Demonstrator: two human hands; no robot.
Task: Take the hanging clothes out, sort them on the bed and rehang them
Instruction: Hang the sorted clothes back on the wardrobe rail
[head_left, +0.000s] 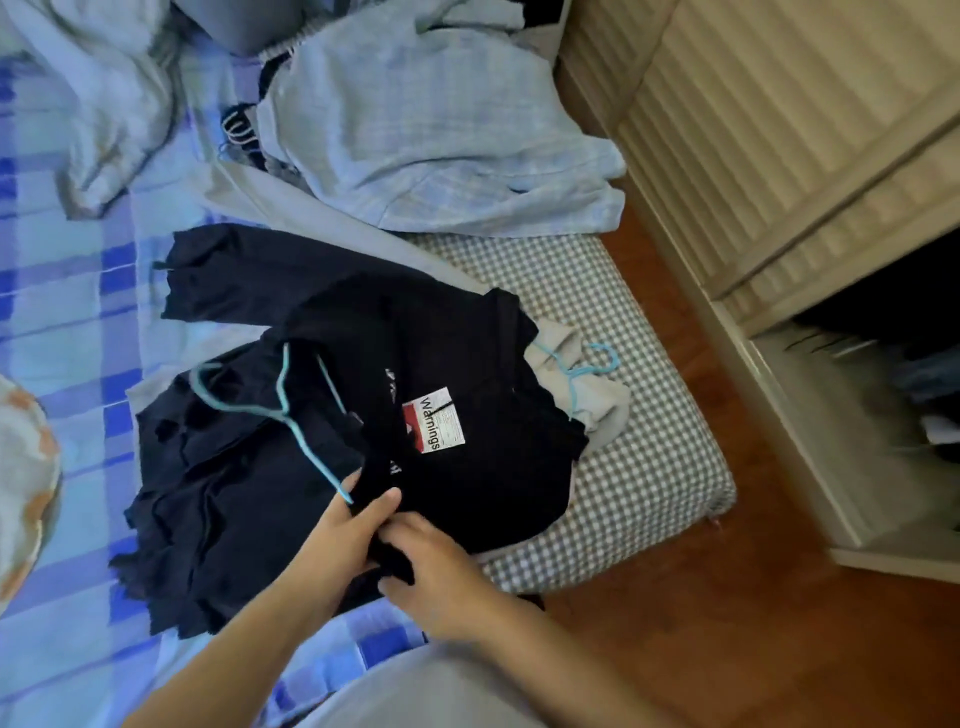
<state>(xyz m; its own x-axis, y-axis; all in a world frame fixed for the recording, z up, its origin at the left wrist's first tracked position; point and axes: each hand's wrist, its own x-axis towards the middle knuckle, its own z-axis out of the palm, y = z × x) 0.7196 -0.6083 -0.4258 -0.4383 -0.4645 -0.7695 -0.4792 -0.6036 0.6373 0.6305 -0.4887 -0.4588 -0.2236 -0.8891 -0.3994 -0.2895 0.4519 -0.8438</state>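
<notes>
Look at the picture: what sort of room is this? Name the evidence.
Most likely a bedroom: a bed with a checked mattress and blue striped sheet, clothes on hangers piled on it, and an open wardrobe alongside.

head view; looks steeply down, close over bed (62, 322) corner

A bedroom: bed (639, 441), wardrobe (779, 171), clothes (431, 130).

- Two hands: the left hand (340, 535) and the right hand (434, 571).
- Two light blue hangers: one hanger (260, 405) on the dark clothes, another hanger (584, 366) on grey cloth.
- One printed label (435, 420).
- Dark garments (322, 415): several overlapping, exact number unclear.
- One bed (623, 415).
</notes>
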